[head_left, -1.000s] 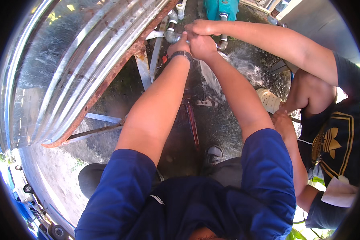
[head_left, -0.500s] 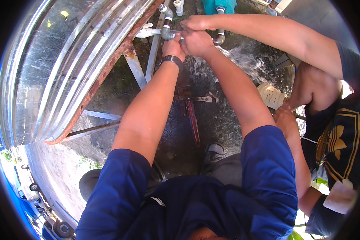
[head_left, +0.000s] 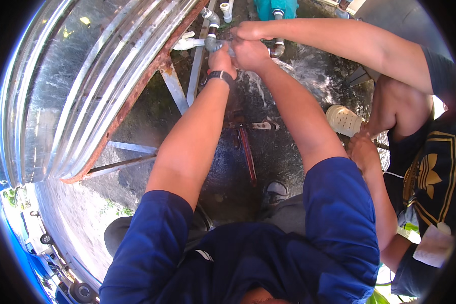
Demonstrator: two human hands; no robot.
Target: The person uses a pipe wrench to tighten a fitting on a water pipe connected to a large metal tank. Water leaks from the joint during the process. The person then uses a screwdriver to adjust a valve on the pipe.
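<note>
Pipework beside a ribbed metal tank: fittings standing joined, water running loose

Head view.
- Grey pipe (head_left: 232, 52), one run: lying near the top, between the left-hand elbow (head_left: 211, 43) and the right-hand elbow (head_left: 277, 51), mostly hidden by hands.
- Right hand (head_left: 252, 54), bare: covering the pipe, fingers curling closed around it.
- Left hand (head_left: 221, 60), wearing a wristwatch (head_left: 221, 76): pressing close beside the right, thumb lying near the pipe. Finger ends are hiding; whether they are clamping, cannot tell.
- Co-worker's hand (head_left: 248, 30), one: resting against or just behind the right hand; contact unclear.
- White valve (head_left: 189, 42), one: sitting at the left-hand elbow.
- Teal pump housing (head_left: 277, 8), one: standing above the right-hand elbow, a vertical pipe linking them.
- Water (head_left: 311, 71): splashing over the wet ground (head_left: 152, 114) right of the joint.
- Red-handled tool (head_left: 247, 157), one, kind uncertain: lying on the ground, untouched.
- Ribbed metal tank (head_left: 81, 96), rusty-rimmed: filling the left side.

Condition: both elbows are appearing in place, so assembly is seeming well advanced. Outstanding, in judgement: water is escaping, so the run is not looking sealed. The covered joint is staying unverifiable.
</note>
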